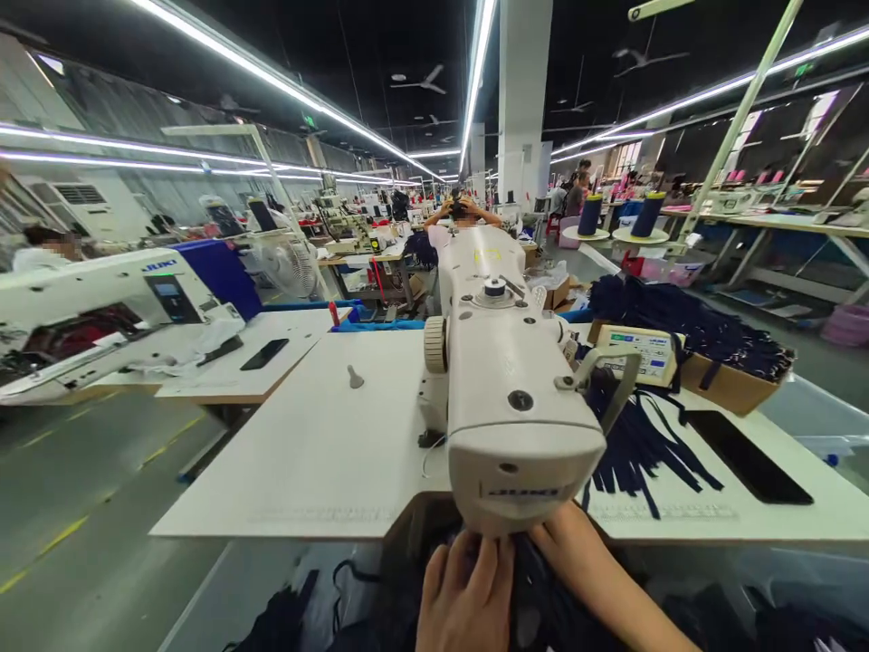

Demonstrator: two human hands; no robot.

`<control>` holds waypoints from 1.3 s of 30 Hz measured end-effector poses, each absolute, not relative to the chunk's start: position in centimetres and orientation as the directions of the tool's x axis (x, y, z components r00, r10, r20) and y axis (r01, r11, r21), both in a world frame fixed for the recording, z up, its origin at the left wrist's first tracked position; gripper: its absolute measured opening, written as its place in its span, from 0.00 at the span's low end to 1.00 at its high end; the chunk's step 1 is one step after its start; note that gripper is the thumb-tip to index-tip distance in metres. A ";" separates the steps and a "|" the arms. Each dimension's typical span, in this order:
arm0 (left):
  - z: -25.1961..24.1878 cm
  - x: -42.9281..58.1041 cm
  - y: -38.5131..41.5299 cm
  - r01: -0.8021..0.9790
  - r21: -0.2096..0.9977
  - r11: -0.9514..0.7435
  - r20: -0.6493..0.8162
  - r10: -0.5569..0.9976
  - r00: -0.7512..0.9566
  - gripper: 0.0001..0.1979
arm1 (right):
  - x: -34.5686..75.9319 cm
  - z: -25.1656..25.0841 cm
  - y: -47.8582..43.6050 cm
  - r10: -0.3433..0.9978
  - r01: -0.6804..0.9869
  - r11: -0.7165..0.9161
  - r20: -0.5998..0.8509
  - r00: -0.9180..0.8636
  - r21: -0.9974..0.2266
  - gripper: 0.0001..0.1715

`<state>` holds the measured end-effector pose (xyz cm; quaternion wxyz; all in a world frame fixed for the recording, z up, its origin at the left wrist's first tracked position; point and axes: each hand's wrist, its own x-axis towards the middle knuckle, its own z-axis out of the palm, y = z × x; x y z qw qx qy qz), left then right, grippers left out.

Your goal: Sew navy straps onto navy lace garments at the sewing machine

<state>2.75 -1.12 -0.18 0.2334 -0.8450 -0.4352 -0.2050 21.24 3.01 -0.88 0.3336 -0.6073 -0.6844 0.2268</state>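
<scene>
A white JUKI sewing machine (pixel 520 380) stands before me, its head hiding the needle area. Just below that head, my left hand (pixel 467 584) has its fingers bent and close together on dark fabric (pixel 543 598). My right hand (pixel 553 527) reaches in from the right under the machine head; its fingers are hidden behind it. More dark cloth hangs around both hands at the table's front edge. To the right of the machine, navy fabric strips (pixel 635 453) are fanned out on the white table (pixel 305 444).
A black phone (pixel 750 457) lies right of the strips. Behind it sits a cardboard box (pixel 733 385) heaped with navy strips. A small grey peg-like piece (pixel 354 377) stands on the left tabletop. Another JUKI machine (pixel 101 308) is at left. A person (pixel 465 213) sits ahead.
</scene>
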 end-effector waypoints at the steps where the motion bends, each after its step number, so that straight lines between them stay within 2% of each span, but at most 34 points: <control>1: 0.1 2.7 -1.2 0.827 -0.214 -0.520 0.548 0.637 0.543 0.17 | 21.2 -0.9 3.0 0.985 0.689 0.150 0.170 -0.038 -0.710 0.11; 4: 1.1 3.1 -1.3 0.803 -0.192 -0.564 0.553 0.614 0.563 0.15 | 21.3 -0.8 2.9 0.988 0.708 0.136 0.144 -0.050 -0.693 0.10; 8: 2.5 4.1 -2.0 0.801 -0.119 -0.587 0.537 0.641 0.549 0.22 | 21.4 -0.1 2.8 0.991 0.712 0.112 0.131 -0.029 -0.693 0.11; 10: 2.6 4.5 -2.3 0.813 -0.078 -0.577 0.514 0.676 0.529 0.23 | 21.6 0.3 2.8 0.993 0.695 0.105 0.109 -0.039 -0.711 0.11; 15: 2.2 4.1 -2.8 0.823 -0.031 -0.567 0.469 0.719 0.513 0.19 | 22.4 0.1 2.1 0.986 0.466 0.147 0.094 -0.137 -0.873 0.11; 19: 2.3 3.1 -2.8 0.786 -0.052 -0.616 0.458 0.684 0.567 0.18 | 22.5 -0.6 1.3 0.985 0.380 0.151 0.107 -0.133 -0.913 0.10; 25: 1.5 3.4 -3.0 0.737 -0.089 -0.670 0.453 0.632 0.629 0.21 | 22.3 -0.5 1.3 0.989 0.403 0.137 0.105 -0.100 -0.905 0.09; 32: 1.1 4.8 -3.9 0.833 -0.071 -0.549 0.499 0.704 0.506 0.19 | 22.2 -0.4 1.6 0.993 0.477 0.120 0.098 -0.071 -0.870 0.08; 39: 0.6 5.0 -3.7 0.868 -0.097 -0.487 0.575 0.684 0.448 0.18 | 21.8 -0.2 1.8 0.991 0.549 0.134 0.118 -0.065 -0.825 0.06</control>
